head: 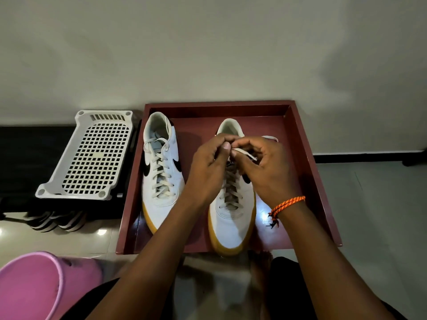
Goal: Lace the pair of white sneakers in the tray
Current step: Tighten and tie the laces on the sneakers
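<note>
Two white sneakers with yellow soles stand in a dark red tray, toes toward me. The left sneaker has its lace crossed through all eyelets, the ends lying loose near its opening. Over the upper eyelets of the right sneaker both my hands meet. My left hand pinches the white lace between thumb and fingers. My right hand, with an orange cord on its wrist, pinches the same lace beside it. A lace end lies off to the right of the shoe's opening.
A white perforated plastic basket lies upside down on a black low shelf left of the tray, with striped sandals beneath. A pink plastic tub sits at the bottom left. A pale wall stands right behind the tray.
</note>
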Action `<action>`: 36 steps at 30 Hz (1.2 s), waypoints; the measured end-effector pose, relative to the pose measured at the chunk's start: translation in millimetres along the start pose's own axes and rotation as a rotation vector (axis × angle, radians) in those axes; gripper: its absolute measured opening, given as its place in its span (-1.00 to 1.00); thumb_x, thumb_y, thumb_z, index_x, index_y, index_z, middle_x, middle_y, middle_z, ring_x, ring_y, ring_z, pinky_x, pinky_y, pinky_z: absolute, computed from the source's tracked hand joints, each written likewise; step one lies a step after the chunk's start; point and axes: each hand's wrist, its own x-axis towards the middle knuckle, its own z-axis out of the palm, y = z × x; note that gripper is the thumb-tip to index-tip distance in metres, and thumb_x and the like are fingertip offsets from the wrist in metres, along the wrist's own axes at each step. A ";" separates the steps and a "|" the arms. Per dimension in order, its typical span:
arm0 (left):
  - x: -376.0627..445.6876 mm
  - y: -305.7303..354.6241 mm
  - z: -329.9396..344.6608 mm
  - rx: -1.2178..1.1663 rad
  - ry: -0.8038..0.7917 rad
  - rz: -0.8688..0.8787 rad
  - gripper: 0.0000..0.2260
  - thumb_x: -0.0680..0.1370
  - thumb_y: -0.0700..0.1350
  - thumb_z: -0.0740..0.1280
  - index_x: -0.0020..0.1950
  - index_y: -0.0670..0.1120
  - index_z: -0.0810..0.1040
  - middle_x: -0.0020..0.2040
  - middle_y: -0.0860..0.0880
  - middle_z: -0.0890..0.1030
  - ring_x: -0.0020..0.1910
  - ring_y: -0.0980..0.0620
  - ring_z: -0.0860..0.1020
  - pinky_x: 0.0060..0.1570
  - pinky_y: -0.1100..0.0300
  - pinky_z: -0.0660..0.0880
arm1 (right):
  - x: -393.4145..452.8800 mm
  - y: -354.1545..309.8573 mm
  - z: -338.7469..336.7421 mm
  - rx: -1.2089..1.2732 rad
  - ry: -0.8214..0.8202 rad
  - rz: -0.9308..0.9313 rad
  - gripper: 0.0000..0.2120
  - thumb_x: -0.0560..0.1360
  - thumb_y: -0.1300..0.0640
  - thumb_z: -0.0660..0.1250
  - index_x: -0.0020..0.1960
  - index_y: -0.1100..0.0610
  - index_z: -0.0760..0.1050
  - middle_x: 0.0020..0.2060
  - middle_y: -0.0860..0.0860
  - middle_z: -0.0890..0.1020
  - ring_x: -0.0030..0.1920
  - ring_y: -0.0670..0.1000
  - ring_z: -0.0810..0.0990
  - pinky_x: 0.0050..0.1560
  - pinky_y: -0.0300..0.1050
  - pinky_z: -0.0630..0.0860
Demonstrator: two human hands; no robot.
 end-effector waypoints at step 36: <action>6.9 -6.5 4.7 0.830 0.165 -0.049 -0.84 0.64 0.11 0.44 0.15 0.14 0.77 -0.07 0.05 0.47 0.01 0.00 0.48 -0.24 0.14 0.35 | 1.1 14.8 -10.9 -0.247 0.197 0.292 -0.84 0.56 0.22 0.40 -0.10 0.05 0.73 -0.24 -0.14 0.71 -0.17 -0.12 0.70 -0.07 -0.03 0.70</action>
